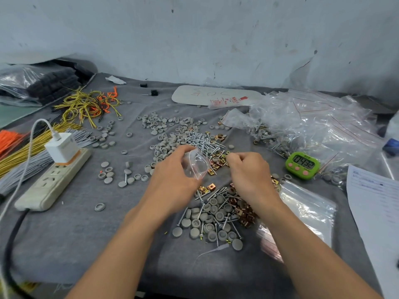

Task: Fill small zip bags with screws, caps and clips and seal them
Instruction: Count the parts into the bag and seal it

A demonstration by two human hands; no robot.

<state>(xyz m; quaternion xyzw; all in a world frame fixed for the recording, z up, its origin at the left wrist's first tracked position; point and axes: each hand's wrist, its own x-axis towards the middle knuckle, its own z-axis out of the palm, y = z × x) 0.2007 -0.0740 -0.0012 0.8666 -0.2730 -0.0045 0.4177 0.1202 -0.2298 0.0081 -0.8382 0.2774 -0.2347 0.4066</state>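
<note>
1. Forearms are reaching over a mixed pile [216, 216] of caps, screws and clips lying toward the near edge of the bench [86, 234]; a wrist dragging back could be sweeping parts off.
2. Left hand [172, 175] is gripping a small zip bag [197, 164], lifted above loose clips [217, 166], its mouth gaping; squeezing harder could be pinching that opening closed.
3. Right hand [248, 169] is curling its fingers [234, 157] just beside the bag; whether they are pinching anything, I cannot tell. Small parts could be missing the mouth.
4. Sharp screws [203, 141] could be piercing thin plastic.
5. Miscounting is looking likely, with the kinds lying mingled.
</note>
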